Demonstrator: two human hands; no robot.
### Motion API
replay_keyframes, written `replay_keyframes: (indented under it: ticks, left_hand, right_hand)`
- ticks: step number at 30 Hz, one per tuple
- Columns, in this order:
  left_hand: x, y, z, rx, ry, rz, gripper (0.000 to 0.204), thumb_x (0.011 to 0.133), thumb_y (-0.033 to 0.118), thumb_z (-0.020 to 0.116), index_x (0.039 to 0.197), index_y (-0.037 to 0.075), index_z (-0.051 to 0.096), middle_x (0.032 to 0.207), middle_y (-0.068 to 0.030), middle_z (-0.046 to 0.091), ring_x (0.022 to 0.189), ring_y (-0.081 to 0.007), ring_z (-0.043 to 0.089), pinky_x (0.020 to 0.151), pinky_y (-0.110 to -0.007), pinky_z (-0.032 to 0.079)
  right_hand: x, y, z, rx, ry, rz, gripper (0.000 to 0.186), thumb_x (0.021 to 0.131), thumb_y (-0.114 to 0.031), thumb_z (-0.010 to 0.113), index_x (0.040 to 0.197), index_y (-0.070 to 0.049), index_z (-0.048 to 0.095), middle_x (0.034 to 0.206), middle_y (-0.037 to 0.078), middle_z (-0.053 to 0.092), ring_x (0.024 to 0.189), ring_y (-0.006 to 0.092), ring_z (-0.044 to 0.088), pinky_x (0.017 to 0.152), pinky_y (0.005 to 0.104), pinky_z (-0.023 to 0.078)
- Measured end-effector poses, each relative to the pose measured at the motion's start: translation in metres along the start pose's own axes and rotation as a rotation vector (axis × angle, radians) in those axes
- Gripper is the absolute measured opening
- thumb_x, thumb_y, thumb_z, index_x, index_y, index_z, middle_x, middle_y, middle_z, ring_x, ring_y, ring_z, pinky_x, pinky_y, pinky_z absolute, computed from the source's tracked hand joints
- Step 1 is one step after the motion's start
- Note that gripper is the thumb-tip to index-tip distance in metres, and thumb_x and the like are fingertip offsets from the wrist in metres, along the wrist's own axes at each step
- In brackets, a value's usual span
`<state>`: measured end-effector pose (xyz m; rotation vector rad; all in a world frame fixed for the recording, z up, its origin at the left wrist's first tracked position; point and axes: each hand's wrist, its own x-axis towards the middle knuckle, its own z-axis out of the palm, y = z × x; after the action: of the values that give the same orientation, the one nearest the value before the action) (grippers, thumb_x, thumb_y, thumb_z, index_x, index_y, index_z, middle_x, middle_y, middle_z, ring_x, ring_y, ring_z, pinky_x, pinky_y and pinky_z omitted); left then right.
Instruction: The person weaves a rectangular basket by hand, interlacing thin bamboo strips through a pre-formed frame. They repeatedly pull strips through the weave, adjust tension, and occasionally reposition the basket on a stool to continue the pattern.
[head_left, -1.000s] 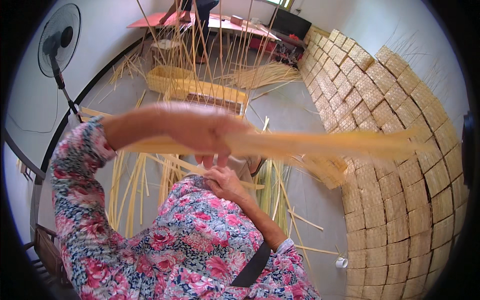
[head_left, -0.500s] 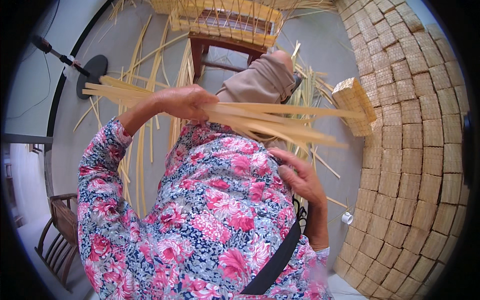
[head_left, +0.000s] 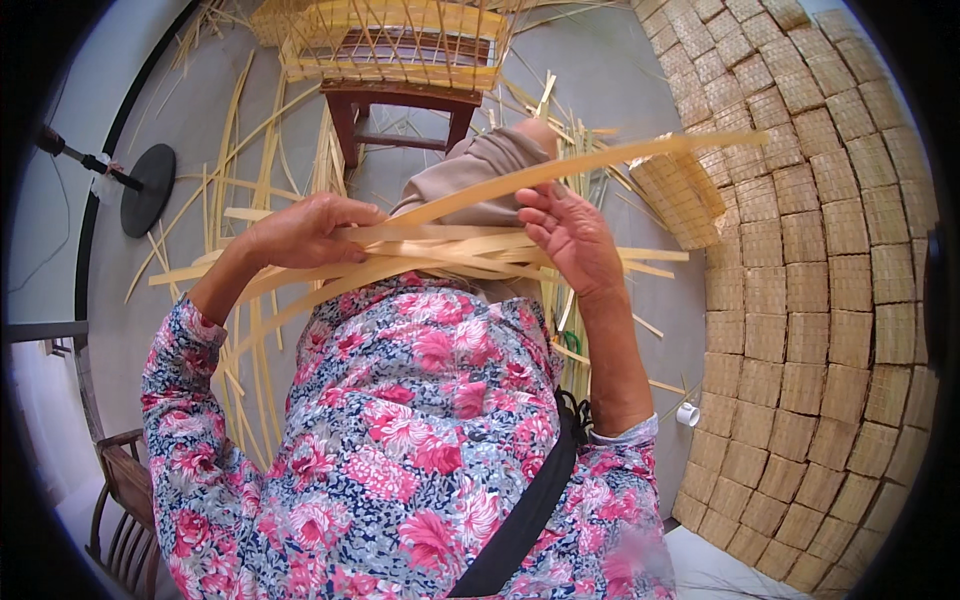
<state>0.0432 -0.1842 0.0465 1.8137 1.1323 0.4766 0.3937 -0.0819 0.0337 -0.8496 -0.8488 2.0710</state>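
My left hand [head_left: 312, 232] is closed around a loose bundle of flat, pale bamboo strips [head_left: 455, 250], which lies crosswise over my lap. One long strip [head_left: 650, 150] slants up to the right from the bundle, apart from the others. Fingers curled and palm turned up, my right hand [head_left: 578, 240] has its fingertips at the lower edge of that strip and seems to pinch it. Just how the thumb and forefinger meet it is partly hidden.
Ahead stands a dark red wooden stool [head_left: 405, 98] with a partly woven basket [head_left: 400, 45] on it. More strips [head_left: 245, 170] litter the floor. Stacked woven blocks [head_left: 800, 330] line the right side, near a small woven box [head_left: 675, 195]. A round black stand base [head_left: 150, 190] is at left.
My right hand has risen from beside my waist to the slanting strip. That strip now stands apart from the bundle, which has come down closer over my lap in my left hand.
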Motion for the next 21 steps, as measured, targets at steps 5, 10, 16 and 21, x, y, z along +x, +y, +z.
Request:
replay_keyframes:
  ticks: [5,10,16,21]
  left_hand:
    - [0.003,0.009,-0.009,0.139,-0.043,0.070,0.047,0.085,0.021,0.078,0.125,0.001,0.064,0.105,-0.0131,0.071,0.094,-0.0267,0.068,0.084,-0.036,0.053]
    - [-0.006,0.033,-0.017,-0.175,0.156,-0.034,0.035,0.096,0.026,0.069,0.118,0.000,0.065,0.089,-0.0086,0.065,0.086,-0.0182,0.064,0.078,-0.032,0.051]
    - [0.004,0.006,-0.080,0.309,0.260,-0.046,0.033,0.103,0.030,0.057,0.089,0.001,0.063,0.067,-0.0017,0.056,0.064,-0.0132,0.055,0.060,-0.031,0.047]
    - [-0.006,-0.007,-0.103,0.440,0.411,0.001,0.034,0.103,0.029,0.055,0.083,0.001,0.061,0.066,-0.0096,0.058,0.061,-0.0238,0.057,0.058,-0.039,0.046]
  right_hand:
    - [0.012,0.021,0.012,-0.030,-0.086,-0.125,0.020,0.104,-0.018,0.057,0.112,-0.004,0.068,0.099,0.012,0.074,0.083,0.0197,0.073,0.070,0.0314,0.064]
    - [0.028,0.020,0.023,0.154,-0.008,-0.263,0.019,0.105,-0.017,0.054,0.115,-0.007,0.067,0.100,0.010,0.073,0.088,0.0208,0.074,0.074,0.0322,0.065]
    - [0.044,-0.030,0.019,0.137,0.013,-0.505,0.016,0.104,-0.020,0.058,0.108,-0.008,0.066,0.096,0.007,0.071,0.088,0.0192,0.071,0.080,0.0321,0.062]
    - [0.043,-0.089,-0.045,0.133,0.212,-0.726,0.017,0.100,-0.022,0.062,0.106,-0.007,0.067,0.093,0.004,0.071,0.082,0.0154,0.067,0.077,0.0279,0.059]
